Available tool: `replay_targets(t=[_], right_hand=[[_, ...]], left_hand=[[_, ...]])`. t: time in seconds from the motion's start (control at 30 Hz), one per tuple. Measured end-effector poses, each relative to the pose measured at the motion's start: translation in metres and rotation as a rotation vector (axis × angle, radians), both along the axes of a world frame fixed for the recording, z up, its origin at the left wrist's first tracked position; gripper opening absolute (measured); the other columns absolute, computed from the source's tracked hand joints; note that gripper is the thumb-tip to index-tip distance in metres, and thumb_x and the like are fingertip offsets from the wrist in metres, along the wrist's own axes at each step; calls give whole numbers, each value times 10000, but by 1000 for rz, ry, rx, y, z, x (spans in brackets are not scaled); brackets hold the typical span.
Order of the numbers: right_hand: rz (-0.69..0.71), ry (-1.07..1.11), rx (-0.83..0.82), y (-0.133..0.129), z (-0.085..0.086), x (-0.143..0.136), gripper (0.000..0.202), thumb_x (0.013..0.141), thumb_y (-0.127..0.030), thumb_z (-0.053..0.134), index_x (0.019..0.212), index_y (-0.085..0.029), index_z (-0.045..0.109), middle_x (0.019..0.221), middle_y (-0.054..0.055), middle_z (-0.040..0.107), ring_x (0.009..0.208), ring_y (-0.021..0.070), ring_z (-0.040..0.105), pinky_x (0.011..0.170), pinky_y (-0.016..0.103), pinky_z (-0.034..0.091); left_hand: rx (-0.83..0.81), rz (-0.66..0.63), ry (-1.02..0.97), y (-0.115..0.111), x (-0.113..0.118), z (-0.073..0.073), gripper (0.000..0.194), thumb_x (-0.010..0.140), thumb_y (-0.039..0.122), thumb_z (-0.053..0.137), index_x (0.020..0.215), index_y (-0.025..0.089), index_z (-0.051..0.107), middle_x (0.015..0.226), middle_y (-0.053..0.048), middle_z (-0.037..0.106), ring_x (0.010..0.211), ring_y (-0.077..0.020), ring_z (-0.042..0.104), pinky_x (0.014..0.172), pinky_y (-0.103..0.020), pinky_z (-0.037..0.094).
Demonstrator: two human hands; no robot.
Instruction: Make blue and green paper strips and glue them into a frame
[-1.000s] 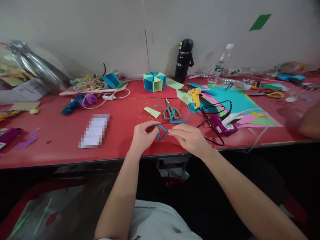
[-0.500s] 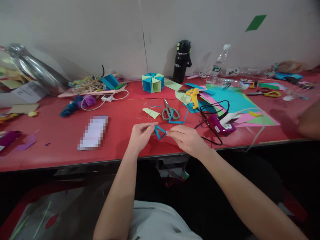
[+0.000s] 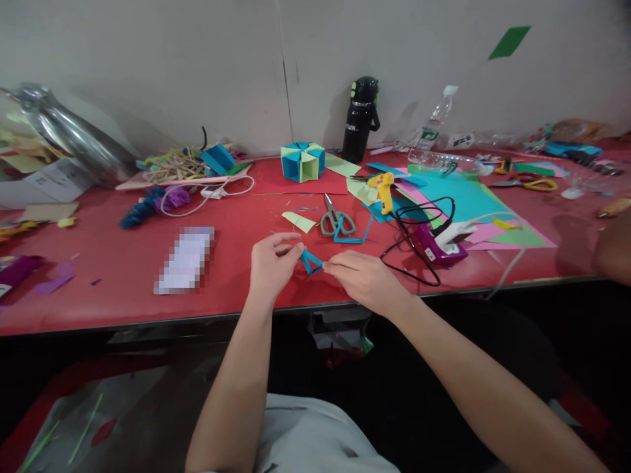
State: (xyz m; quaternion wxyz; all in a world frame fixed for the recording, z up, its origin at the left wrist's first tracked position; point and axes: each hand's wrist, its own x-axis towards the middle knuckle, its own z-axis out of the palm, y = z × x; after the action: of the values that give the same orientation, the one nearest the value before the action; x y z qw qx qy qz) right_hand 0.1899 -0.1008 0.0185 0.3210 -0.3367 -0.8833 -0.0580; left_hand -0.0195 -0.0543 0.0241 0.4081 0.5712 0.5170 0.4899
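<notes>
A thin blue paper strip, folded into a small triangle-like loop, is held between my hands just above the red table. My left hand pinches its upper left end between thumb and fingers. On the other side, the fingertips of my right hand are closed on its right corner. Behind them lie grey-handled scissors, with another bent blue strip resting against the handles. A pale green paper scrap is left of the scissors.
A yellow glue gun lies beside a purple power socket with looping cords. Farther back stand a blue-and-green paper wheel and a black bottle. A blurred pale rectangle lies left. Someone's arm shows at the right edge.
Both hands have shifted slightly left with the folded blue strip, which has tilted a little. My left hand's fingers have lifted away somewhat, its thumb still at the strip.
</notes>
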Motion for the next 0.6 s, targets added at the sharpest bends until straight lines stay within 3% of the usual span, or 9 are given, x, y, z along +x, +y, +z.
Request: replay_targets(t=[0.13,0.27,0.33,0.47,0.53,0.6], right_hand=[[14,74,-16,3,-3,0,281,1010,-84,472,1053,-166,737,1019,97,763,924,208,715,840,330,590],[0,322,-103,8,-5,1,179,1000,-138,567,1001,-168,744,967,80,769,884,186,725,817,305,585],[-49,441,-163,9,-3,2,129,982,-169,620,969,-177,748,935,67,768,852,177,723,809,300,578],[-118,595,-291,9,3,4,91,963,-228,667,951,-201,752,903,48,761,818,171,716,765,296,570],[-130,657,-333,9,4,4,92,963,-246,664,948,-201,743,887,44,750,799,168,711,726,288,567],[-142,688,-342,9,4,4,91,966,-251,654,945,-200,727,885,43,739,799,167,705,723,289,564]], left_hand=[[63,1,45,2,2,-3,184,794,271,771,944,164,776,722,-47,772,687,-204,752,606,-270,613],[-63,-56,-115,4,4,-5,320,862,461,736,942,153,768,824,-85,779,738,-210,761,652,-296,629],[-107,-141,-191,4,4,-5,415,888,535,695,1033,151,761,924,-110,785,786,-220,766,697,-323,636],[-7,-358,-184,0,3,-4,610,781,432,842,1316,198,665,1255,-133,722,1070,-274,726,859,-373,626],[14,-416,-143,-2,3,-3,755,703,371,906,1383,224,612,1311,-129,691,1067,-278,720,866,-395,628],[14,-396,-126,-4,4,-4,778,677,355,921,1375,219,607,1248,-120,710,997,-257,733,859,-406,634]])
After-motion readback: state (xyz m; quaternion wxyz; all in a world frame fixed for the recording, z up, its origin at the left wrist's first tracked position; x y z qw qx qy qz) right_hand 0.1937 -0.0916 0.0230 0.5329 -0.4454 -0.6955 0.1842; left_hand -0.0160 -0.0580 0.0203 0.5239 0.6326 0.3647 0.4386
